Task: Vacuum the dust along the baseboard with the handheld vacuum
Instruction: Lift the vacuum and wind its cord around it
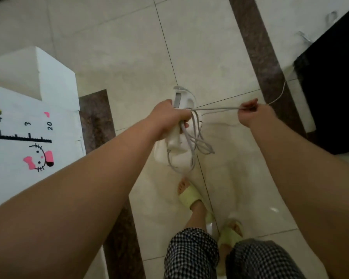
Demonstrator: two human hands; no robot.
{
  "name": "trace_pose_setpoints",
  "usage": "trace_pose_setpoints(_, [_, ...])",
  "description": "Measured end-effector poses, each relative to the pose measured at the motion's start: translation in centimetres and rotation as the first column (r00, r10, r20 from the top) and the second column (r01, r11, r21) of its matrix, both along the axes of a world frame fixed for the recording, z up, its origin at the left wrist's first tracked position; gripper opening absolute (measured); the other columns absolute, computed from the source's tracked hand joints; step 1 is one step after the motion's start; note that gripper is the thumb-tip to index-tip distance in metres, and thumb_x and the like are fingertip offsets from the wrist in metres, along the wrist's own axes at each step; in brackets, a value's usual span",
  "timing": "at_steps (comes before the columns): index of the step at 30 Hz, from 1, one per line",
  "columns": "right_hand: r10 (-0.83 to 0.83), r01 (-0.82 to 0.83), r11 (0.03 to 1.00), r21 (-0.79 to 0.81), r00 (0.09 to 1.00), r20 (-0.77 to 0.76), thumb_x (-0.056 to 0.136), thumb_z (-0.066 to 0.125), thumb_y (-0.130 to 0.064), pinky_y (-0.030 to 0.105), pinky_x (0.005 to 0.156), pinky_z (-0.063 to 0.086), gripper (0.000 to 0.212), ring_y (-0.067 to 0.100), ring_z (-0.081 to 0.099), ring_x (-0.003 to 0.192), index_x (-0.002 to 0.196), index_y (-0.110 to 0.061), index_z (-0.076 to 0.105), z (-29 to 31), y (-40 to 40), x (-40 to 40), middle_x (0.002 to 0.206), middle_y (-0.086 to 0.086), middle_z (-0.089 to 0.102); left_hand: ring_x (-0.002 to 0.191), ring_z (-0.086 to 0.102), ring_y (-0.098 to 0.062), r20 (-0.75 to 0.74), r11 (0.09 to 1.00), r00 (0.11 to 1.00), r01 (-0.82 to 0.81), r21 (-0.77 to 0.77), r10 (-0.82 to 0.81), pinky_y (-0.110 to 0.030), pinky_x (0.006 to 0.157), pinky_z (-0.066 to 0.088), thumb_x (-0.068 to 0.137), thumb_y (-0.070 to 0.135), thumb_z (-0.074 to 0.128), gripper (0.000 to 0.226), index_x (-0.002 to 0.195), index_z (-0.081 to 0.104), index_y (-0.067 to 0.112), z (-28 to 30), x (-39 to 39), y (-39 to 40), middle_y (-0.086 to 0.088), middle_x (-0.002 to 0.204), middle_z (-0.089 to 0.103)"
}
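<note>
A white handheld vacuum (180, 147) hangs above the tiled floor in the middle of the head view. My left hand (168, 115) grips its handle, with loops of the grey power cord (199, 141) bunched under my fingers. My right hand (250, 113) pinches a stretch of the same cord, pulled taut between both hands. From my right hand the cord runs on to the upper right toward a black cabinet. The dark brown baseboard (93, 115) runs along the white wall at the left.
A white wall (28, 117) with a height-chart sticker and a jutting corner stands on the left. A second brown baseboard strip (258, 51) lies upper right, beside a black cabinet (334, 93). My feet in green slippers (189, 195) stand on the cream floor tiles.
</note>
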State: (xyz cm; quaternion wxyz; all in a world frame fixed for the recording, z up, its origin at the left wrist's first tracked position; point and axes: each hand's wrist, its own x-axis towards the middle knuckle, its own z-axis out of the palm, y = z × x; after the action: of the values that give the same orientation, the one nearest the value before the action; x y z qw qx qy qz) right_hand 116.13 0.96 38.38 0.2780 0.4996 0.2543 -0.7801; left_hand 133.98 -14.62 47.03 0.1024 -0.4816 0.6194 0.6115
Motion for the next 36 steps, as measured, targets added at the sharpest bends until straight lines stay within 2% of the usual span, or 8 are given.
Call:
trace_pose_setpoints(4, [-0.137,0.14,0.99,0.019,0.986,-0.098,0.102,0.024,-0.004,0.011,0.035,0.031,0.043,0.011,0.038,0.024,0.067,-0.011,0.048,-0.1,0.3,-5.8,0.034,0.001,0.046,0.054,0.058,-0.014,0.029,0.999,0.999,-0.046,0.028,0.046,-0.03,0.057,0.052,0.082,-0.001,0.062,0.02,0.1,0.055,0.003,1.7,-3.1,-6.1,-0.009,0.07,0.059])
trace_pose_setpoints(7, [0.303,-0.255,0.932,0.258,0.939,-0.165,0.103,0.026,-0.007,0.014,0.033,0.028,0.036,0.005,0.034,0.029,0.075,-0.019,0.047,-0.1,-0.6,-9.3,0.039,-0.004,0.045,0.052,0.057,-0.014,0.012,0.999,0.999,-0.036,0.02,0.036,-0.033,0.059,0.052,0.082,-0.002,0.062,0.02,0.1,0.055,0.002,2.0,-5.9,-9.1,-0.009,0.069,0.057])
trace_pose_setpoints(17, [0.88,-0.538,0.376,0.754,-0.049,-0.473,0.097,0.04,0.007,0.009,0.059,0.041,0.044,0.0,0.053,0.058,0.129,-0.016,0.058,2.7,-8.9,-12.1,0.079,-0.008,0.061,0.051,0.059,-0.018,-0.054,0.977,0.976,-0.206,0.049,0.209,-0.036,0.06,0.057,0.073,0.022,0.084,0.031,0.082,0.057,0.008,-2.4,-24.0,-9.8,-0.006,0.063,0.06])
trace_pose_setpoints(21, [0.841,-0.666,0.465,0.584,0.126,-0.526,0.095,0.057,-0.011,0.016,0.065,0.046,0.023,0.012,0.053,0.068,0.108,0.008,0.061,3.9,-9.9,-15.5,0.084,0.012,0.052,0.075,0.07,-0.028,-0.061,0.981,0.988,-0.134,0.137,0.143,-0.047,0.077,0.058,0.065,0.027,0.088,0.047,0.099,0.064,0.003,-2.3,-31.0,-9.4,-0.013,0.084,0.072])
trace_pose_setpoints(25, [0.887,-0.834,0.36,0.419,0.166,-0.43,0.092,0.062,-0.015,0.019,0.082,0.051,0.025,0.01,0.06,0.089,0.112,-0.029,0.066,3.3,-9.0,-21.7,0.102,0.002,0.06,0.08,0.07,-0.029,-0.027,1.0,1.0,-0.017,0.004,0.017,-0.05,0.076,0.059,0.057,0.014,0.075,0.046,0.101,0.061,0.01,-1.8,-35.7,-9.0,-0.014,0.093,0.07])
trace_pose_setpoints(30, [0.607,-0.6,0.795,0.091,0.779,-0.158,0.093,0.054,-0.047,0.024,0.065,0.049,0.041,0.014,0.052,0.065,0.101,-0.006,0.059,2.9,-10.6,-30.3,0.077,0.005,0.055,0.081,0.067,-0.025,-0.015,0.976,0.98,0.194,-0.099,-0.196,-0.037,0.07,0.059,0.065,0.014,0.073,0.039,0.101,0.057,0.014,-0.1,-40.8,-9.6,-0.009,0.094,0.065])
trace_pose_setpoints(33, [0.701,-0.688,0.689,0.228,0.712,0.031,0.09,0.048,-0.061,0.017,0.045,0.039,0.052,0.009,0.043,0.05,0.094,-0.01,0.058,2.7,-14.9,-34.4,0.064,-0.002,0.05,0.07,0.062,-0.019,-0.002,0.932,0.946,0.319,-0.174,-0.324,-0.029,0.058,0.051,0.071,0.011,0.071,0.029,0.095,0.055,0.016,0.4,-43.1,-10.6,-0.004,0.085,0.06])
trace_pose_setpoints(36, [0.91,-0.876,0.243,0.417,0.355,0.215,0.092,0.048,-0.056,0.011,0.035,0.031,0.045,0.006,0.04,0.038,0.074,-0.015,0.054,2.7,-17.9,-38.0,0.053,-0.004,0.049,0.069,0.061,-0.018,0.005,0.909,0.923,0.38,-0.172,-0.385,-0.029,0.06,0.052,0.072,0.009,0.07,0.026,0.092,0.055,0.017,1.0,-45.4,-12.9,-0.003,0.082,0.059])
